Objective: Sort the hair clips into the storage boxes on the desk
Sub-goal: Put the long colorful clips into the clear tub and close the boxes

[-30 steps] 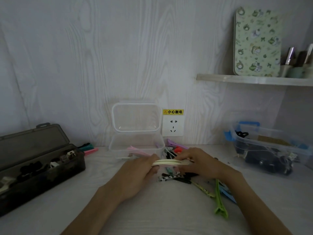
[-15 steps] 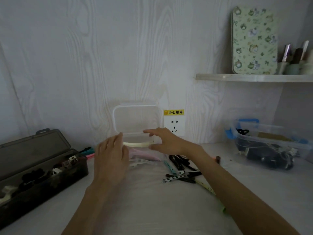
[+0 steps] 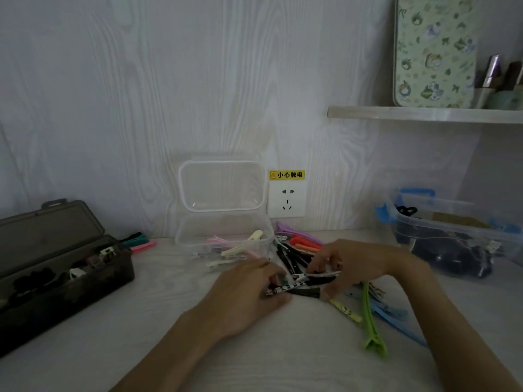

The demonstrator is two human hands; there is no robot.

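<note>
A pile of hair clips [image 3: 294, 254] lies on the desk in front of the clear open box [image 3: 181, 236]. Inside that box lie a cream clip [image 3: 243, 246] and pink clips. My left hand [image 3: 249, 290] and my right hand [image 3: 359, 264] meet over the pile. Together they pinch a small bundle of black and black-and-white patterned clips [image 3: 305, 281], the left hand at its left end, the right hand at its right end. A long green clip [image 3: 372, 321], a blue clip [image 3: 396, 315] and a yellowish patterned clip [image 3: 345, 309] lie to the right of the bundle.
A dark smoky box [image 3: 65, 281] with its lid up stands at the left, holding dark clips. Pink and teal clips [image 3: 141, 243] lie behind it. A clear bin with blue latches [image 3: 452, 222] sits at the right. A wall socket [image 3: 287, 199] and a shelf [image 3: 424, 114] are on the wall.
The cream clip that both hands carried now lies in the clear box. Both hands have come back to the pile and taken hold of a bundle of black patterned clips.
</note>
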